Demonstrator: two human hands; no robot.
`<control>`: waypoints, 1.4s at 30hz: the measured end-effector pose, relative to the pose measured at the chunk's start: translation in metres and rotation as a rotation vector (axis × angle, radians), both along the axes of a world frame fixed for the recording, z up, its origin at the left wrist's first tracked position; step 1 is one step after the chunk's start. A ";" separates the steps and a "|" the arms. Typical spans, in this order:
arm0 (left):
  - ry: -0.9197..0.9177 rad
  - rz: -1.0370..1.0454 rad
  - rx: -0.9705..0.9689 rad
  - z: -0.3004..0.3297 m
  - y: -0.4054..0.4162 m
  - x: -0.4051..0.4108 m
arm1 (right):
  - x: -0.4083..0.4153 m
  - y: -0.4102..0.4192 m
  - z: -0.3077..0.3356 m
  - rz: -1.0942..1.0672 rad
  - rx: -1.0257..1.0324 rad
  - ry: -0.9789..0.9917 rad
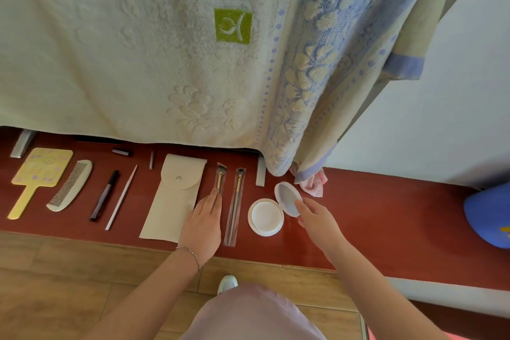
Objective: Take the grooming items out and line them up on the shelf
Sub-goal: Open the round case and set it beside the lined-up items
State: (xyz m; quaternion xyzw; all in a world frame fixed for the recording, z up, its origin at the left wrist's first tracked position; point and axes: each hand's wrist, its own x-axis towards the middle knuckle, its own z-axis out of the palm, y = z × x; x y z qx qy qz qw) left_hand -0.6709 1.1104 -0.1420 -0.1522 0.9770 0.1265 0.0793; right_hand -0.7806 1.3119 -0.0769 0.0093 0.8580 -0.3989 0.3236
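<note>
Most of the job looked done: a mirror (41,171), comb (72,185), pen (105,196), stick (121,197), pouch (172,199) and two sleeved brushes (238,201) lay in a row on the red shelf (386,215). The left hand (202,225) rested flat, fingers straight, on the nearer brush (219,179). The right hand (317,219) pinched the open compact's (266,217) lid at the row's right end; closing it seemed all that was left
</note>
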 end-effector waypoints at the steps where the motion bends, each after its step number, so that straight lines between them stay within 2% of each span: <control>1: 0.003 -0.008 -0.003 0.000 -0.001 0.000 | 0.000 0.000 0.000 0.002 -0.003 0.001; 8: 0.025 -0.021 -0.034 -0.001 -0.001 0.001 | 0.002 -0.002 0.006 0.014 0.003 0.022; 14: 0.139 -0.023 -0.058 0.007 -0.001 0.013 | 0.012 -0.006 0.035 -0.057 -0.078 0.276; 21: 0.077 0.126 -0.079 0.018 -0.006 0.043 | 0.026 -0.045 0.034 0.243 -0.147 0.299; 27: 0.076 0.257 -0.064 0.020 -0.028 0.068 | 0.052 -0.077 0.018 0.568 -0.060 0.207; 32: 0.078 0.219 -0.059 0.016 -0.057 0.074 | 0.071 -0.100 -0.001 0.732 0.015 0.260; 39: 0.111 0.062 0.080 0.002 -0.088 0.073 | 0.086 -0.152 -0.022 0.911 0.257 0.485; 42: 0.098 0.000 0.097 -0.003 -0.097 0.072 | 0.097 -0.170 -0.032 0.949 0.312 0.481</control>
